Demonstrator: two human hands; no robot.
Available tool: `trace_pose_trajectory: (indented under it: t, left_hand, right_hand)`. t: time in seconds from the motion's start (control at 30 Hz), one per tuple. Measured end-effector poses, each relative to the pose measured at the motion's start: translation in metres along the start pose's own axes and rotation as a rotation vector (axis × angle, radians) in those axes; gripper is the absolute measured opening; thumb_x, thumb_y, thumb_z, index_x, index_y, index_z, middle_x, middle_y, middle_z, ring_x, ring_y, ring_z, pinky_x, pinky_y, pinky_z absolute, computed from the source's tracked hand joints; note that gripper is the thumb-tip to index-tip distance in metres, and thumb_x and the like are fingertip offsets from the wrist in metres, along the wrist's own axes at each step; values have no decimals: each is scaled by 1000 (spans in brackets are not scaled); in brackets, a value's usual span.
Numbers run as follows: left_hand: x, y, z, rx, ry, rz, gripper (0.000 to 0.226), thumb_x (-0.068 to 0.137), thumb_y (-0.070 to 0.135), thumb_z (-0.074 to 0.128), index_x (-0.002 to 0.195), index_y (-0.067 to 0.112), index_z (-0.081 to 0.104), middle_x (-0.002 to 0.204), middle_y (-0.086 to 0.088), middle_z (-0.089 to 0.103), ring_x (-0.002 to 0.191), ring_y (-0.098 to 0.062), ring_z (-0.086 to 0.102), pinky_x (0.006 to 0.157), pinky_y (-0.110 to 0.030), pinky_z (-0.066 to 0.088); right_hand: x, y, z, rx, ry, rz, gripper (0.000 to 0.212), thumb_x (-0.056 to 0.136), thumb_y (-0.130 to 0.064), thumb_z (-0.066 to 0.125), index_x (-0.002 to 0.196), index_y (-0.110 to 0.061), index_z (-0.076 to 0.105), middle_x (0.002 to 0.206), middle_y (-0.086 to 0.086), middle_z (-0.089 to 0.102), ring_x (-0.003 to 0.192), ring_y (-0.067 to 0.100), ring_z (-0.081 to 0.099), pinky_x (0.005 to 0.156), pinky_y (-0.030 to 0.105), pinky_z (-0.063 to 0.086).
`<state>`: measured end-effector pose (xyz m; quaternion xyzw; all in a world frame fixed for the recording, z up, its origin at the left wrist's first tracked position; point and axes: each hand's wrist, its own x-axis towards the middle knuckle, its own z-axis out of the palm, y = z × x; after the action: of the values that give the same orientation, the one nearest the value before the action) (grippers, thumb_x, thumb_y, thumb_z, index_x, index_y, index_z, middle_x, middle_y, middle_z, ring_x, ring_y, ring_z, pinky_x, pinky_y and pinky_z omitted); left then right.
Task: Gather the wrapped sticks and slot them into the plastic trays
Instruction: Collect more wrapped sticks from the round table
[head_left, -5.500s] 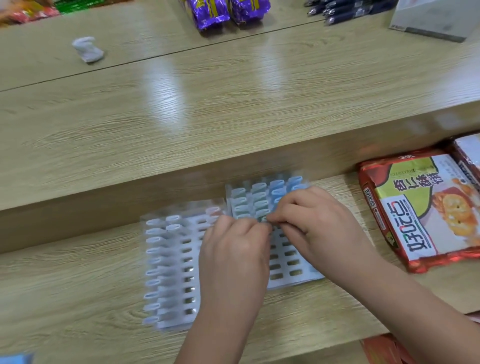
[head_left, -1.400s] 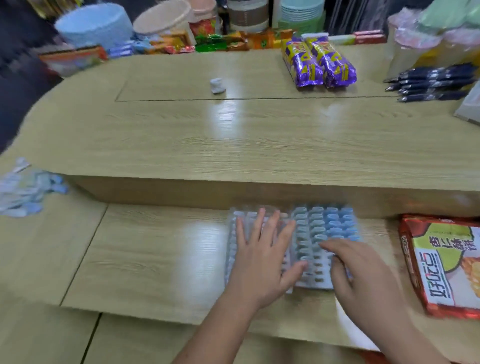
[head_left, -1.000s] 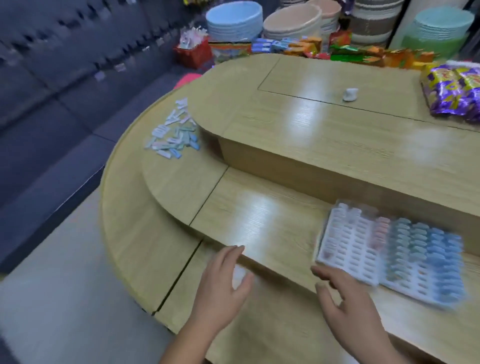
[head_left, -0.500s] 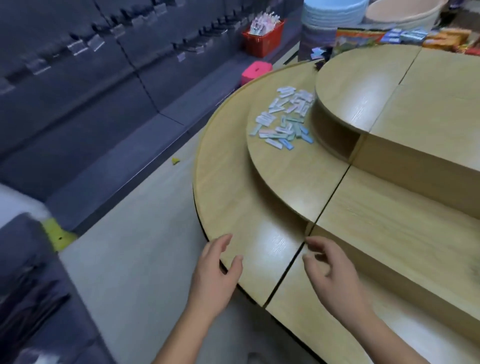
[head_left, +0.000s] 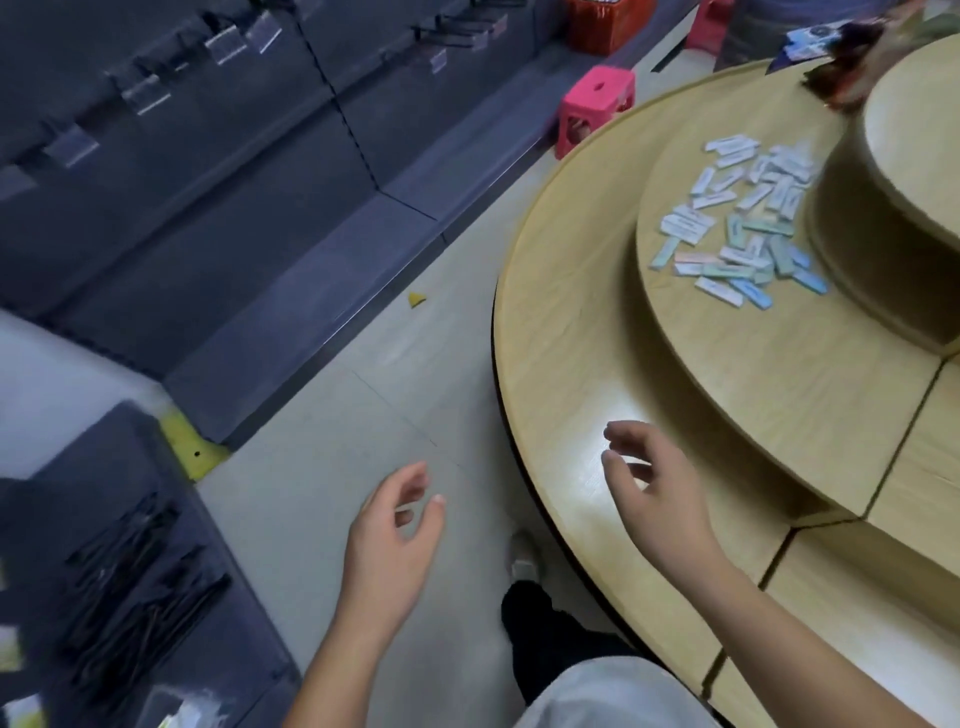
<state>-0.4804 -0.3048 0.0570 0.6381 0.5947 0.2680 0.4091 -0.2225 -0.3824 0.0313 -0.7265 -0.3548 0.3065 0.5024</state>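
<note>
Since half a second ago the view has swung left, the stick pile sits nearer, and the left hand has cleared the table's rim. Lower left: dark shelf (head_left: 156, 613) with black items. Left hand (head_left: 395, 525) over the floor (head_left: 332, 415), fingers loosely curled, grasping nothing. Pink stool (head_left: 597, 104) beyond the table. Right hand (head_left: 654, 493) above the round table's (head_left: 561, 338) lowest tier, fingers released, empty. Wrapped sticks (head_left: 743, 228) scattered on the middle tier, well apart from both hands.

A shop: tiered display table (head_left: 571, 364), dark shelving (head_left: 234, 208) with clear label holders (head_left: 143, 96)
</note>
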Motion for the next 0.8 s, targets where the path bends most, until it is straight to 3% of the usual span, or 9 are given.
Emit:
trace_pose_trajectory:
  t: [0.1,0.23,0.43,0.63,0.8]
  left_hand:
    - [67,3,-22,25,-1,23,44,91,15,71,107,54,61,109,21,68,103,-2,65,91,-31,53]
    - [148,14,-45,47,-81,35,41,91,15,71,109,50,60,113,14,68,104,-7,65,93,-38,54]
    - [262,36,-44,49,-202,65,37,92,16,69,112,47,60,115,15,66,108,-3,62,95,-33,52]
    - [399,66,-4,69,-411,180,37,93,17,68,126,31,61,120,14,62,112,-1,59,98,-32,51]
    - [510,105,34,121,-676,375,43,92,27,67,123,51,52,124,25,56,115,7,53,97,-25,46]
  right_hand:
    - [51,-15,44,25,5,0,21,94,-20,60,112,-31,63,112,-19,65,107,2,62,83,21,50]
    - [108,-40,81,27,41,37,21,94,-20,59,112,-32,63,111,-20,65,105,-1,62,80,9,47]
    - [170,-59,107,23,167,115,27,94,-18,60,107,-42,61,109,-21,66,101,-4,62,75,3,43]
    - [233,-57,135,5,391,211,29,94,-18,60,105,-44,60,109,-26,65,102,-5,62,75,2,43]
    - [274,-66,160,27,690,301,26,93,-18,61,110,-37,63,110,-22,66,106,-4,61,78,4,44]
